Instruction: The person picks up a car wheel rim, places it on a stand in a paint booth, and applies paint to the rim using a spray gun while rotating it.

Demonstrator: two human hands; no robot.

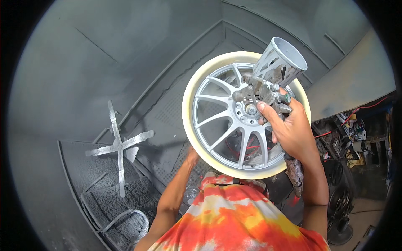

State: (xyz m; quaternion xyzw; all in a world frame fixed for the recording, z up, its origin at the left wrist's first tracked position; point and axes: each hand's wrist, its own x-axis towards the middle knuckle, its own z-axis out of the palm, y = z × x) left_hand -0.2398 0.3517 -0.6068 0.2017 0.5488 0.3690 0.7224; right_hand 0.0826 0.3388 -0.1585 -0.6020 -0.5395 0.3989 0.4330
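Note:
Closed around a paint-smeared spray gun, my right hand is over the right part of a wheel rim. A grey-coated cup tops the gun, and its handle comes out below my wrist. The rim has silver spokes and a pale yellow outer lip, with its face toward me. My left forearm reaches behind the rim's lower left edge. Only the wrist area of my left hand shows there; its fingers are hidden, so their grip cannot be made out.
To the left stands a cross-shaped stand thickly coated in grey, above a rough paint-crusted surface. Grey walls enclose the far side. At the right, a pale panel stands near cluttered shelves with a red cable or hose.

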